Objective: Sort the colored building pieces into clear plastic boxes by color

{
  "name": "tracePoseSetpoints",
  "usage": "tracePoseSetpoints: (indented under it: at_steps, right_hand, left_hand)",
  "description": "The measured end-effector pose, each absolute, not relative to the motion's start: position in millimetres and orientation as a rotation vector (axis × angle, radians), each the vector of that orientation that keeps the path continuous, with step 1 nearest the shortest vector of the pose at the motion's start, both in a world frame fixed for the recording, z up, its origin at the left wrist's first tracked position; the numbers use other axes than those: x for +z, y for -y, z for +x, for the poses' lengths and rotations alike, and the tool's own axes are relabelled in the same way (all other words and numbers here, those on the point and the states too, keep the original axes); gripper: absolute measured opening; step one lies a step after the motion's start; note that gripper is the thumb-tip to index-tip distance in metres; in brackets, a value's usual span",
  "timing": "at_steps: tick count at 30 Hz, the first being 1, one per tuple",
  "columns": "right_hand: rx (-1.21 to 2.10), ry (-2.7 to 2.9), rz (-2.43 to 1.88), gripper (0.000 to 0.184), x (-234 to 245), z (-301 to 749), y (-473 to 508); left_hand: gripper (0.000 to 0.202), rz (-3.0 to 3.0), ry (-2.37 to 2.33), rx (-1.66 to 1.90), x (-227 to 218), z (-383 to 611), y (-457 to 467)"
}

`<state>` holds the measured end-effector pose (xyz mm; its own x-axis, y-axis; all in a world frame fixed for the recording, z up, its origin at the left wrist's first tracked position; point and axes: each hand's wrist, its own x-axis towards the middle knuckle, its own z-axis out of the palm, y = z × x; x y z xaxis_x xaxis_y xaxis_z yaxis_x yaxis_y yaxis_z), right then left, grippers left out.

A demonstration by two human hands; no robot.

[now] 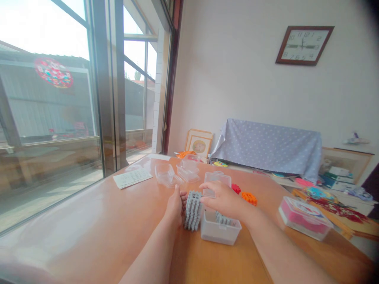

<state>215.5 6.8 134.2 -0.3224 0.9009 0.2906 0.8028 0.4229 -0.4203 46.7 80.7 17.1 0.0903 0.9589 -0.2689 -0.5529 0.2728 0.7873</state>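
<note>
A tall stack of grey toothed plastic pieces, like toy gears (193,211), stands on the table between my hands. My left hand (175,204) is cupped at its left side with the thumb up and apart from the bent fingers; whether the fingers press on the stack is hard to tell. From the right, my right hand (220,195) reaches over with fingers stretched, their tips at the stack's upper right edge. Below that hand sits a translucent plastic box (220,234) holding more grey toothed pieces (225,219). Its clear lid (217,179) is partly hidden behind my right hand.
Clear plastic containers (167,175) and a printed sheet (132,178) lie farther back on the table (142,232). Red (236,188) and orange toothed pieces (249,198) rest beyond my right wrist. A lidded box with pink contents (304,219) stands right. Windows line the left.
</note>
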Motion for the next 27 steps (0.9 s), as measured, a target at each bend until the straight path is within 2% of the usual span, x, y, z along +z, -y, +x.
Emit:
tracePoseSetpoints:
  at_steps: [4, 10, 16, 22, 27]
  right_hand:
    - [0.358, 2.284, -1.417, 0.044, 137.9, 203.9, -15.3]
    - [0.344, 2.311, -1.365, 0.036, 129.4, 196.3, -24.5]
    - [0.296, 2.217, -1.388, 0.044, 135.0, 207.9, -14.6]
    - [0.347, 2.257, -1.531, 0.030, 130.0, 249.6, 3.0]
    - [0.207, 2.274, -1.748, 0.031, 114.9, 271.1, 8.8]
  left_hand:
    - [0.057, 0.573, -0.860, 1.222, 13.0, 46.0, -83.5]
    - [0.059, 0.576, -0.829, 1.233, 6.4, 46.5, -87.8]
    - [0.057, 0.566, -0.882, 1.234, 7.4, 48.0, -89.1]
    - [0.055, 0.570, -0.927, 1.226, 11.5, 49.1, -85.7]
    - [0.050, 0.550, -0.885, 1.227, 15.2, 48.3, -81.8]
